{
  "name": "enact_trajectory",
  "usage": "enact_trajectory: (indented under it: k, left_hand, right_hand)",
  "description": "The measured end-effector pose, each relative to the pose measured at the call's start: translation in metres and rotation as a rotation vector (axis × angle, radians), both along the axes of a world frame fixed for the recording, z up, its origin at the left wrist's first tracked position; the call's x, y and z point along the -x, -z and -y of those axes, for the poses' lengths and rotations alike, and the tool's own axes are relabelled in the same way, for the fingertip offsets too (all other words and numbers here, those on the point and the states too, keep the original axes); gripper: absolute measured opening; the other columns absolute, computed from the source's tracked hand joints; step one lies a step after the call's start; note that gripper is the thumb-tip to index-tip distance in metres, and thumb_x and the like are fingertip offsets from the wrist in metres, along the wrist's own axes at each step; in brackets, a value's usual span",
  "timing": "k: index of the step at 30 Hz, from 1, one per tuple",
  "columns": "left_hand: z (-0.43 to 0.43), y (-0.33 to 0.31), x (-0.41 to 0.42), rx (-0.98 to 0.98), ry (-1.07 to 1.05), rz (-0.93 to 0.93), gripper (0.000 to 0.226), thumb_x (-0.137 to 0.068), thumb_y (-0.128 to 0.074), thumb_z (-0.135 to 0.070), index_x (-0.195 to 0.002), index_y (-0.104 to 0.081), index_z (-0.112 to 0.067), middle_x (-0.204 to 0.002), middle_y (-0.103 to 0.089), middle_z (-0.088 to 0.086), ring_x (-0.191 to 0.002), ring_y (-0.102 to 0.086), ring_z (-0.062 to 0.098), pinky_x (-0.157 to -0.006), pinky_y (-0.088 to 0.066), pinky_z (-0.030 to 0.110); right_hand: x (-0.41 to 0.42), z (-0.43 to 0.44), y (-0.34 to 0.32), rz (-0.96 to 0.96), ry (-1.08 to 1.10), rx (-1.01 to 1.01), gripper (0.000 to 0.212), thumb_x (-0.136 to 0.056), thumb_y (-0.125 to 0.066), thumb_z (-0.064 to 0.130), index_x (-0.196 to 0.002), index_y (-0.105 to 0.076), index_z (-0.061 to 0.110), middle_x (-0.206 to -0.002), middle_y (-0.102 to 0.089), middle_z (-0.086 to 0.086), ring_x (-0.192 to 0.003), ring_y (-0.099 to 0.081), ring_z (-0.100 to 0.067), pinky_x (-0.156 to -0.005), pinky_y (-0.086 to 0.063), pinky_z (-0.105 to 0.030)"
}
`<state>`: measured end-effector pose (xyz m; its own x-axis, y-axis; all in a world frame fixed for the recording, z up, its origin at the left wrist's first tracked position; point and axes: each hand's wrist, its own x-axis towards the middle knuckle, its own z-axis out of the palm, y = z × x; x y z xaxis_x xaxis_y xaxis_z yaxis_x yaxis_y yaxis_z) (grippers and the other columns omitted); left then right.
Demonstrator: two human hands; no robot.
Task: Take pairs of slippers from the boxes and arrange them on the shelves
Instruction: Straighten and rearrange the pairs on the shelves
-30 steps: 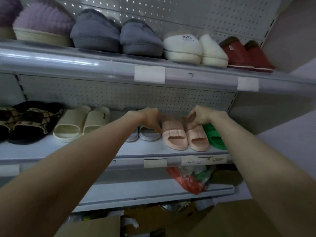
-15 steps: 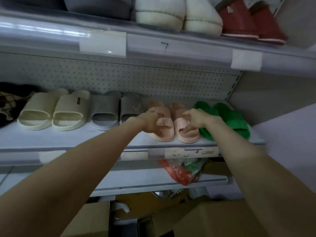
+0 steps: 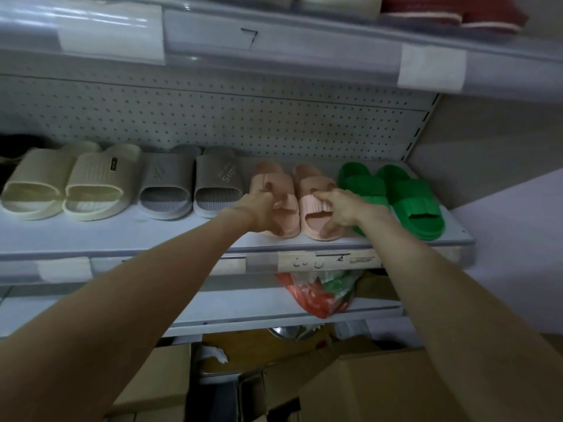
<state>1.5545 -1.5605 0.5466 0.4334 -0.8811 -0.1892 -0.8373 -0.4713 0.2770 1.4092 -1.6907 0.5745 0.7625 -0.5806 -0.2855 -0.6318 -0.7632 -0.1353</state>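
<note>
Pink slippers point(image 3: 310, 181) are sitting on the shelf point(image 3: 182, 236) just beside the green slippers point(image 3: 405, 196); the left hand point(image 3: 259, 208) and right hand point(image 3: 341, 208) are each gripping one strap. Squaring both toes level with the green slippers is looking wisest.

The scene is dim, with a cool bluish cast. Pale glare streaks the clear front strip of the top shelf point(image 3: 207, 28) at upper left. The cardboard boxes point(image 3: 380, 388) below lie in deep shadow. Shelf lines bow toward the edges, and the forearms point(image 3: 91, 330) look soft
</note>
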Motion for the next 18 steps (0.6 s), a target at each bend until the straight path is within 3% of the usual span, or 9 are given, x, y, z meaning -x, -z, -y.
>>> enact_trajectory:
  k: [11,18]
  left_hand:
    - [0.015,0.007,-0.003,0.019,-0.034,-0.038,0.06,-0.083,-0.066,-0.024,-0.137,-0.04,-0.027,-0.133,-0.049,0.013,-0.113,-0.055,0.034,-0.096,-0.048,0.04]
    - [0.024,0.007,-0.01,0.043,-0.021,-0.044,0.061,-0.085,-0.064,-0.024,-0.14,-0.039,-0.024,-0.131,-0.052,0.013,-0.113,-0.054,0.033,-0.098,-0.046,0.037]
  right_hand:
    - [-0.006,0.014,0.003,0.005,0.036,0.013,0.097,-0.068,-0.084,0.029,-0.147,-0.029,0.025,-0.149,-0.037,-0.005,-0.132,-0.041,-0.028,-0.105,-0.037,-0.036]
    - [-0.015,0.024,0.005,-0.007,0.077,-0.009,0.091,-0.067,-0.084,0.032,-0.144,-0.037,0.02,-0.141,-0.047,-0.007,-0.122,-0.05,-0.028,-0.101,-0.044,-0.035]
